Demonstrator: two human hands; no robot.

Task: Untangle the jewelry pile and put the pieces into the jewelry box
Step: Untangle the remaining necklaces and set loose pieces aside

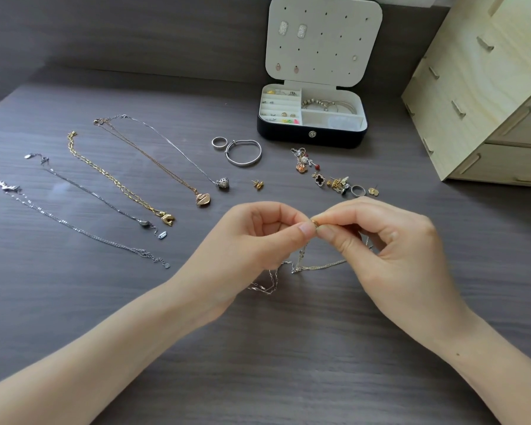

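- Hands meet at lower centre: left hand (pixel 252 240) and right hand (pixel 390 243) pinch a small gold piece (pixel 314 223), with tangled chains (pixel 316 267) trailing onto the grey tabletop (pixel 258 363).
- Five necklaces (pixel 203 200) lie straightened at left.
- Open jewelry box (pixel 311 138) stands upper centre.
- Loose earrings (pixel 328 179) cluster below the box.

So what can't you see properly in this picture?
Head view, gold bit: mostly covered by the fingertips of the left hand and right hand pinching it.
Head view, hanging chains: their ends run behind both hands; count unclear.
Head view, pieces in the jewelry box: too small to name.
Head view, wooden drawers: cut off by the right edge.
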